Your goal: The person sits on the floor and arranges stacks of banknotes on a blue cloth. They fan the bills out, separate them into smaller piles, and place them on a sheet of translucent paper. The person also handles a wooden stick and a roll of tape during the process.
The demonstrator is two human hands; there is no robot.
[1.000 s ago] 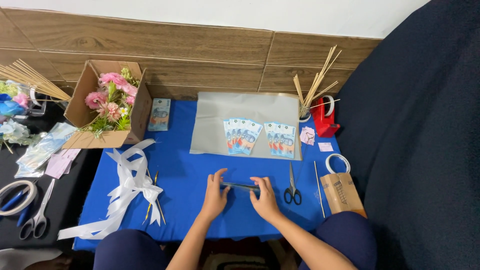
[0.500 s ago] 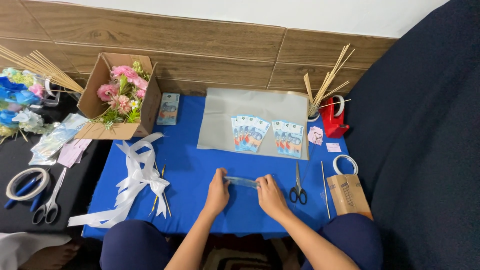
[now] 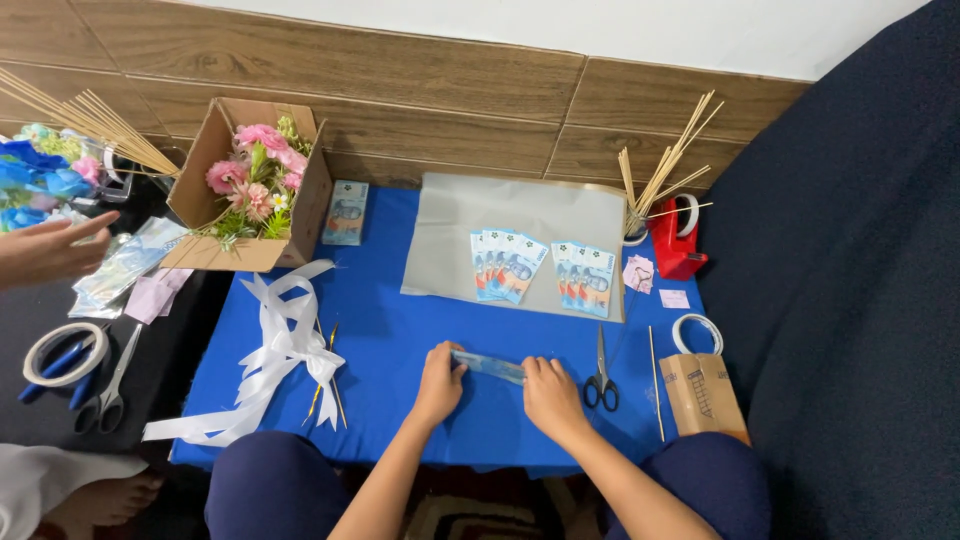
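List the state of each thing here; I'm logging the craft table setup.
Left hand: pressing the folded blue banknote.
Right hand: pressing its other end.
Black-handled scissors: closed, lying flat.
Brown cardboard box: open, tipped sideways, pink flowers inside.
White ribbon bow: tied, lying flat.

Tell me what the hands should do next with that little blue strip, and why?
Probably press the fold flat. The left hand and right hand pinch the ends of a narrow folded blue banknote low over the blue cloth. It looks only partly creased.
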